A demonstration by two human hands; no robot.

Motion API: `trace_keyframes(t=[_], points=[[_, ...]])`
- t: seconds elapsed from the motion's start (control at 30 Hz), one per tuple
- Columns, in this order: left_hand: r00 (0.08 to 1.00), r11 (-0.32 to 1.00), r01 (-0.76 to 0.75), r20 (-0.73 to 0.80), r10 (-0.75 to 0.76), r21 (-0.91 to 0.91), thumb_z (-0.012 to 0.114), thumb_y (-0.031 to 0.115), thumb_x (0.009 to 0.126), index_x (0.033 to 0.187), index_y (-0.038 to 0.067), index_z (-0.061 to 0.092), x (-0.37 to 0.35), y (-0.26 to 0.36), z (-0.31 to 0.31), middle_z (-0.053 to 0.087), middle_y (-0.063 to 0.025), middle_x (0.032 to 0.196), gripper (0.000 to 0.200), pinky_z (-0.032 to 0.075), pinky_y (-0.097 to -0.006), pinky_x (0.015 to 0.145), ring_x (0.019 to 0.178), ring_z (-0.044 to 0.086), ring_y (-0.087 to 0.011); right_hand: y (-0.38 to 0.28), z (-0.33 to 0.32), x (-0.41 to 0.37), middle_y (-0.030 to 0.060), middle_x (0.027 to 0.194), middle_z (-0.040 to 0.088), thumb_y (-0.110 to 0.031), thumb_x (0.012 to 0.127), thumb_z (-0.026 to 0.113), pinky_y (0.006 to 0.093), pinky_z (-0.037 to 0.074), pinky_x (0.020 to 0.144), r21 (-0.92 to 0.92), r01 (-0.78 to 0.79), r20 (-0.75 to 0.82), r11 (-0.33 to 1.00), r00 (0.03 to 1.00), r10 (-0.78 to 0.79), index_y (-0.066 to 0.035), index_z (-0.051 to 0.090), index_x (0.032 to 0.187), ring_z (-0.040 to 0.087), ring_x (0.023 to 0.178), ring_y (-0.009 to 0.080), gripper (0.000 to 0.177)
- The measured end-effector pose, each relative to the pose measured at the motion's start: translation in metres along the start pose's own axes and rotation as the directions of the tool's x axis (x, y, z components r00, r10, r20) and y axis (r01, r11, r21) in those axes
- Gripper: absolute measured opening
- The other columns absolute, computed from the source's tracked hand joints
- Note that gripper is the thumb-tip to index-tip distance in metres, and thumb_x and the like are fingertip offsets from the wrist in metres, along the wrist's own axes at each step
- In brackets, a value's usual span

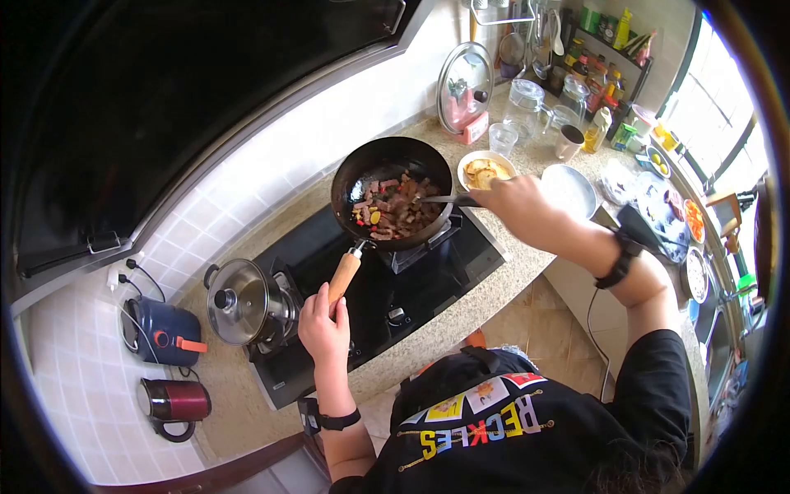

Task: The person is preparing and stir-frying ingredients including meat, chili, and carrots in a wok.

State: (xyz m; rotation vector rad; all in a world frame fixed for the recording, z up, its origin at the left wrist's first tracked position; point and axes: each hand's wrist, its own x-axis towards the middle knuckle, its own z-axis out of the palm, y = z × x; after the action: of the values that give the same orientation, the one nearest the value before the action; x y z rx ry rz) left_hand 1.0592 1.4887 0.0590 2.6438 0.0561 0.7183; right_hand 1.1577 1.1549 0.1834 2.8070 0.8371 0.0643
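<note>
My left hand (323, 323) is closed round the lower end of the wooden handle (345, 275) of a black wok (350, 165). The wok sits over the right burner and holds pieces of meat (405, 206) with bits of red and yellow. From the right, my right hand (514, 206) grips a dark spatula (444, 199), whose far end is among the meat. Just behind that hand stands a white bowl (485, 170) of pale yellow slices.
A lidded glass-topped pot (238, 301) stands on the left burner of the black stove (313, 272). An air-fryer-like blue appliance (162, 331) and red kettle (175, 399) are farther left. Jugs (524, 103), a cup (569, 142), a plate (569, 191) and bottles (597, 129) stand right.
</note>
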Motion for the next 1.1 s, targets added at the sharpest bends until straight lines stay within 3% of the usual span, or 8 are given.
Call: trace_keyframes(t=[0.23, 0.3, 0.33, 0.7, 0.77, 0.9, 1.03, 1.1], points=[[0.999, 0.999, -0.045, 0.007, 0.045, -0.008, 0.069, 0.015, 0.077, 0.112, 0.005, 0.061, -0.003, -0.008, 0.001, 0.06, -0.0111, 0.092, 0.038, 0.048, -0.0409, 0.073, 0.084, 0.059, -0.0314, -0.016, 0.025, 0.021, 0.015, 0.087, 0.063, -0.006, 0.085, 0.049, 0.0393, 0.053, 0.065, 0.19, -0.19, -0.063, 0.963, 0.977, 0.205, -0.01, 0.054, 0.124, 0.066, 0.077, 0.0301, 0.04], [0.996, 0.997, -0.081, -0.018, 0.082, 0.012, 0.068, 0.014, 0.077, 0.112, 0.004, 0.061, -0.003, -0.007, 0.001, 0.059, -0.0119, 0.096, 0.037, 0.047, -0.0414, 0.076, 0.086, 0.058, -0.0323, -0.025, 0.032, 0.021, 0.017, 0.1, 0.059, -0.001, 0.084, 0.048, 0.0401, 0.051, 0.072, 0.175, -0.255, -0.042, 0.951, 0.963, 0.266, -0.018, 0.047, 0.134, 0.064, 0.08, 0.0319, 0.053], [0.996, 0.996, -0.09, -0.016, 0.09, 0.004, 0.068, 0.014, 0.077, 0.112, 0.004, 0.061, -0.002, -0.006, 0.001, 0.059, -0.0119, 0.096, 0.037, 0.047, -0.0414, 0.076, 0.086, 0.058, -0.0323, -0.021, 0.044, 0.022, 0.0166, 0.098, 0.059, -0.007, 0.088, 0.048, 0.0417, 0.053, 0.067, 0.197, -0.161, -0.114, 0.967, 0.976, 0.186, -0.014, 0.053, 0.127, 0.065, 0.083, 0.0313, 0.04], [0.978, 0.988, -0.156, -0.14, 0.155, 0.003, 0.067, 0.008, 0.076, 0.102, 0.001, 0.064, -0.002, 0.001, 0.001, 0.057, -0.0119, 0.098, 0.027, 0.045, -0.0431, 0.079, 0.09, 0.054, -0.0316, -0.011, -0.024, -0.019, 0.0133, 0.089, 0.06, 0.001, 0.081, 0.05, 0.0379, 0.051, 0.068, 0.041, -0.229, 0.139, 0.973, 0.965, 0.221, -0.021, 0.057, 0.125, 0.064, 0.074, 0.0289, 0.05], [0.976, 0.988, -0.155, -0.153, 0.153, -0.001, 0.067, 0.006, 0.076, 0.099, 0.001, 0.064, -0.003, 0.011, -0.001, 0.057, -0.0119, 0.1, 0.024, 0.045, -0.0438, 0.081, 0.092, 0.054, -0.0315, -0.01, 0.021, -0.009, 0.0132, 0.086, 0.061, 0.0, 0.08, 0.05, 0.0391, 0.051, 0.068, 0.092, -0.202, -0.046, 0.975, 0.977, 0.207, -0.019, 0.06, 0.122, 0.064, 0.075, 0.0297, 0.047], [0.909, 0.962, -0.26, -0.316, 0.273, 0.083, 0.064, 0.003, 0.077, 0.097, 0.002, 0.064, -0.007, 0.035, -0.002, 0.056, -0.0134, 0.104, 0.02, 0.044, -0.0441, 0.085, 0.097, 0.053, -0.0326, -0.002, 0.009, -0.006, 0.0141, 0.084, 0.063, -0.001, 0.08, 0.049, 0.0413, 0.053, 0.069, 0.278, -0.252, 0.012, 0.927, 0.966, 0.259, -0.018, 0.058, 0.124, 0.066, 0.076, 0.0309, 0.048], [0.953, 0.967, -0.22, -0.24, 0.185, -0.128, 0.062, 0.0, 0.078, 0.101, 0.001, 0.065, -0.022, 0.075, 0.023, 0.056, -0.0141, 0.102, 0.023, 0.046, -0.0388, 0.08, 0.096, 0.054, -0.0304, 0.005, 0.048, 0.006, 0.016, 0.092, 0.061, -0.007, 0.086, 0.046, 0.0404, 0.053, 0.065, 0.273, -0.186, -0.079, 0.944, 0.974, 0.214, -0.021, 0.053, 0.13, 0.066, 0.077, 0.0311, 0.046], [0.967, 0.942, -0.192, -0.216, 0.134, -0.276, 0.061, -0.003, 0.078, 0.101, 0.001, 0.064, -0.028, 0.104, 0.045, 0.056, -0.0142, 0.103, 0.023, 0.047, -0.0376, 0.081, 0.095, 0.057, -0.0303, 0.008, 0.064, 0.011, 0.0173, 0.097, 0.062, -0.01, 0.083, 0.057, 0.04, 0.055, 0.065, 0.274, -0.135, 0.051, 0.952, 0.991, 0.126, -0.013, 0.047, 0.132, 0.066, 0.081, 0.0314, 0.05]])
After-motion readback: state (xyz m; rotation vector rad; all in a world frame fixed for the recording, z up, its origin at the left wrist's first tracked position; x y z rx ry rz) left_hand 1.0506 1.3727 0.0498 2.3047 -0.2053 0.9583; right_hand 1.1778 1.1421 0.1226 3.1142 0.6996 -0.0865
